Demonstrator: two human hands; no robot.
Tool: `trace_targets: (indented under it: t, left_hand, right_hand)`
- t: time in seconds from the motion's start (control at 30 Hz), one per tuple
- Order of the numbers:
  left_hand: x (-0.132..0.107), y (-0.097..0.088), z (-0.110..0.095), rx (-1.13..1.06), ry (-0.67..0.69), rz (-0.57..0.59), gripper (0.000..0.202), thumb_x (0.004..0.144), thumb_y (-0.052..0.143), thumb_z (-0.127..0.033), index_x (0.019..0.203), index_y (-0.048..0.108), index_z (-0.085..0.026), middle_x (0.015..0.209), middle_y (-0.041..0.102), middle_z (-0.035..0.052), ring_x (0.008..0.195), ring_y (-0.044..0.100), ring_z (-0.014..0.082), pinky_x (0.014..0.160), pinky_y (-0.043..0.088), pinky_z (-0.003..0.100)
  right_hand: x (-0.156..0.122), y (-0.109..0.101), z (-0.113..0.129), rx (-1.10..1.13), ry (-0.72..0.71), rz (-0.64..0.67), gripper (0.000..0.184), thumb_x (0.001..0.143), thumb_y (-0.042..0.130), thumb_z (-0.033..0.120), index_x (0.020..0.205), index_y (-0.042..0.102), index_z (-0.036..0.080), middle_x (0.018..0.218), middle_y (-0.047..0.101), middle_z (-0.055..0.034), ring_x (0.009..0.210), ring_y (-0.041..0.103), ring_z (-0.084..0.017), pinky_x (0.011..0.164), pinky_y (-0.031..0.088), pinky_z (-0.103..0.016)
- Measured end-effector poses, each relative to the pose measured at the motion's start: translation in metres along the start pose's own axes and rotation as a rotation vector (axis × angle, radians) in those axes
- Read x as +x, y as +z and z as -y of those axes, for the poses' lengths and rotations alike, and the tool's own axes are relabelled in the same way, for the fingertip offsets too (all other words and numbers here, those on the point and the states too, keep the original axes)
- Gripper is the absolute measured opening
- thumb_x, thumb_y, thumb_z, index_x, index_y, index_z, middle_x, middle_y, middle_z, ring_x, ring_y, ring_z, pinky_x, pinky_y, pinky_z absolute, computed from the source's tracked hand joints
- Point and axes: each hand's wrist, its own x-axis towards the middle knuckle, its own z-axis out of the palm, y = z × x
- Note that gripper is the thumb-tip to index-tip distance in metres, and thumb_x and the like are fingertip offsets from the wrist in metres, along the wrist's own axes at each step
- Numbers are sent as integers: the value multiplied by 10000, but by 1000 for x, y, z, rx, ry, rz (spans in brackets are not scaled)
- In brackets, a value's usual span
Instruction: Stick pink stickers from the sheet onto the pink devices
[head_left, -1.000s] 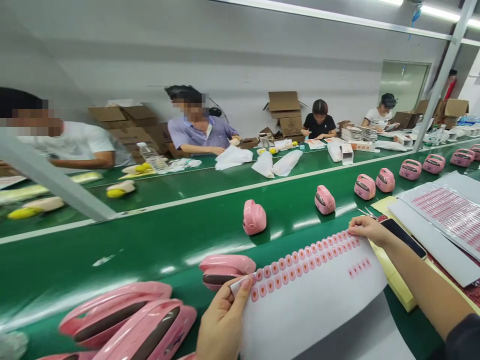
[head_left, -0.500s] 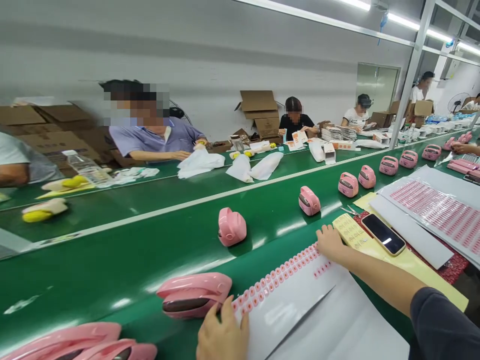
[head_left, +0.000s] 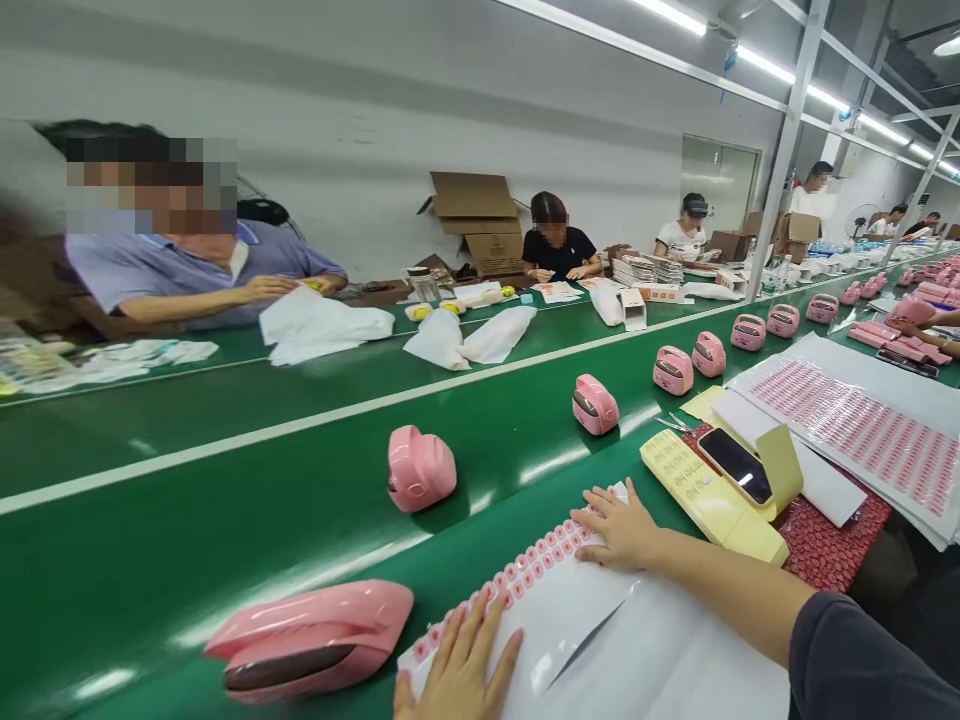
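Observation:
Pink round stickers run in two rows along the far edge of a white sticker sheet (head_left: 555, 615). My left hand (head_left: 469, 660) lies on the sheet's near left end, its fingers spread over the stickers. Toward the far right end rests my right hand (head_left: 619, 525), flat and with fingers apart. A larger white sheet (head_left: 675, 640) sits underneath. Left of the sticker sheet, a pink handheld appliance (head_left: 307, 610) with a dark window lies on the green belt (head_left: 300, 540). Another pink appliance (head_left: 424, 470) stands beyond the sheet.
More pink appliances (head_left: 596, 405) line the belt toward the right. A phone (head_left: 733, 464), yellow label paper (head_left: 705, 490), scissors (head_left: 675, 423) and a large sticker sheet (head_left: 862, 420) lie to my right. Co-workers (head_left: 559, 245) sit across the belt; a co-worker's hand (head_left: 911, 330) shows at far right.
My view has turned right. Both hands have flattened onto the sticker sheet with fingers spreading. The yellow paper now curls up beside the phone. The pink appliances at lower left have left view.

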Motion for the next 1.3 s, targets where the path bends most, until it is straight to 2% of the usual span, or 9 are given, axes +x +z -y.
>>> trace_targets:
  t: [0.17,0.23,0.33,0.57,0.73,0.87,1.03,1.13,1.3]
  left_hand:
    - [10,-24,-26,37,23,-134,487,881,236,-288,1113,615,-89,1153,616,219,1094,550,342,944,347,524]
    - [17,-24,-38,30,56,-144,484,872,220,-200,1170,568,-45,1197,583,237,1128,529,326,955,354,487]
    - [22,-15,-48,-1,128,-102,503,845,268,-137,1327,402,-90,1398,402,145,1292,350,281,1022,277,516]
    - [18,0,-40,-40,137,-59,542,869,328,-369,1374,303,-174,1441,292,58,1341,229,299,1040,129,620]
    - [23,10,-38,-44,140,-103,535,852,358,-401,1360,348,-232,1423,346,46,1324,283,293,1033,189,598]
    - [24,17,-38,-45,143,-154,535,849,374,-412,1353,363,-231,1416,374,56,1314,310,286,1025,224,587]
    - [17,22,-36,-4,93,-284,533,856,370,-364,1345,384,-153,1429,350,141,1318,303,272,1056,220,488]
    - [13,27,-35,22,-18,-359,577,850,372,-385,1330,393,-64,1404,351,237,1300,311,352,1037,212,540]
    - [12,35,-33,41,-97,-344,648,813,425,-460,1290,443,-22,1312,458,286,1230,417,369,1014,282,496]
  right_hand:
    - [8,-7,17,-122,35,55,567,883,375,508,1327,415,157,1454,277,-181,1367,190,-283,1069,72,-591]
    - [12,-3,25,-142,-40,37,533,883,418,458,1315,429,147,1451,287,-179,1364,198,-287,1074,136,-565]
    - [13,9,28,-105,-172,24,469,912,390,395,1337,389,196,1449,314,-130,1354,238,-270,1048,157,-615]
    - [11,14,11,-51,-247,51,578,891,376,495,1392,283,222,1466,278,-78,1371,198,-231,1073,55,-602]
    - [8,17,2,-72,-84,-6,681,871,329,569,1403,274,146,1483,196,-132,1383,133,-263,1093,82,-547]
    - [10,17,-3,-77,-84,51,690,870,327,569,1409,258,143,1487,189,-128,1385,127,-257,1095,76,-537]
    - [12,11,-6,-69,-79,125,691,869,336,562,1416,236,151,1497,159,-118,1388,105,-255,1093,68,-535]
    - [10,11,-6,-68,-81,131,697,871,337,554,1421,222,142,1499,145,-124,1390,87,-259,1093,52,-535]
    - [11,12,-7,-22,-95,184,710,847,427,516,1417,237,137,1496,139,-144,1388,74,-287,1085,48,-545]
